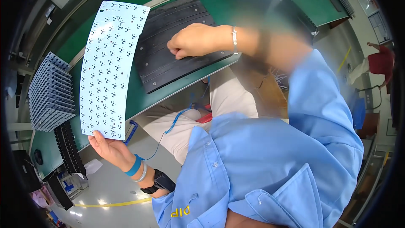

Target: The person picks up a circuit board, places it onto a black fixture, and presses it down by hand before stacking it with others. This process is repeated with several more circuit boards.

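Observation:
A white keyboard circuit board (109, 65), covered in rows of small dark holes, stands raised at the left. My left hand (110, 148) pinches its bottom edge, thumb in front and the other fingers mostly behind. A blue wrist strap with a coiled blue cord circles that wrist. To the right of the board lies a black grooved plate (162, 74) with round metal spots, flat on the green table. Over this plate my right hand (194, 42) is closed, fingers curled down. Whatever its fingers hold, if anything, is hidden.
The green table (57, 141) runs along the front. Stacked grey ribbed trays (52, 95) stand at its left, beside a black slotted strip (68, 150). A dark mouse (38, 157) lies at the near left. Another green table (316, 6) is at far right; a person in red (379, 65) stands beyond.

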{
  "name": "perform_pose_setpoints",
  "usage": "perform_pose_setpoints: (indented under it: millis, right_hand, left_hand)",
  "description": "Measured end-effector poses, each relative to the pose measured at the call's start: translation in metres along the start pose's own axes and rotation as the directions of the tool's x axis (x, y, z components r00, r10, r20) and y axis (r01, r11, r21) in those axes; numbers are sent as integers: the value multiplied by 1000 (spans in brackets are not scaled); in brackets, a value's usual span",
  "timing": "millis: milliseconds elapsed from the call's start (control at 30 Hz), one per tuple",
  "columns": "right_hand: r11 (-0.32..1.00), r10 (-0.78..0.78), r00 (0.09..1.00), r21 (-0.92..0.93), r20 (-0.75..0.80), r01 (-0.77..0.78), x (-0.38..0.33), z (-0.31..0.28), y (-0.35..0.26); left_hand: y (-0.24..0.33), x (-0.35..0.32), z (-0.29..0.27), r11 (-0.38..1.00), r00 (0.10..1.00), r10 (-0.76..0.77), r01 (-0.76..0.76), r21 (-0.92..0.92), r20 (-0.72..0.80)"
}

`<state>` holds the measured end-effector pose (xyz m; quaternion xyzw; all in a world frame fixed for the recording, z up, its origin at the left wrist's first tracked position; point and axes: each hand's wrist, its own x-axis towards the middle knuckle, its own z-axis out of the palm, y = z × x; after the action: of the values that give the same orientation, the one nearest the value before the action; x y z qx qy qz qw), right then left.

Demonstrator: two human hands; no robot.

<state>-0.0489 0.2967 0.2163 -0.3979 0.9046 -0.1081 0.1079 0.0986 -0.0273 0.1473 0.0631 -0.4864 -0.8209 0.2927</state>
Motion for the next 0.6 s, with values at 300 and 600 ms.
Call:
perform_pose_setpoints:
  millis: [300,600]
  right_hand:
    - [1000,2,1000,8,14,-2,12,4,-11]
    - [994,27,999,-102,-19,-29,-79,-18,58]
  left_hand:
    - [-2,-2,10,1000,1000,12,-12,0,15]
    - [3,-5,13,999,1000,15,-15,49,-7]
